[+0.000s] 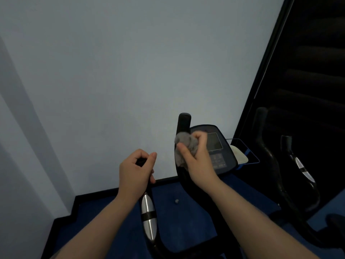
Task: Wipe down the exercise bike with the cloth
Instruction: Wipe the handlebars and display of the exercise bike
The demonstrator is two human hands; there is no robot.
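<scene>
Currently, your left hand [134, 171] grips the left handlebar [147, 206] of the bike [220, 152], fingers curled round its black end. Your right hand [197, 156] holds the grey cloth [183, 144] bunched in curled fingers, pressed against the right handlebar post [183, 122] beside the console [219, 146].

Console [217, 146] of the exercise bike [186, 186]: left portion hidden behind right hand [196, 156] and bunched cloth [183, 146]; button labels blurred, unreadable. Left handlebar end covered by left hand [135, 172]. Bike frame cut off at bottom edge. Second machine [291, 165] at right lost in dark, cut by right edge. Small speck [176, 201] on floor too small to identify. Pale item [239, 155] behind console partly hidden.
</scene>
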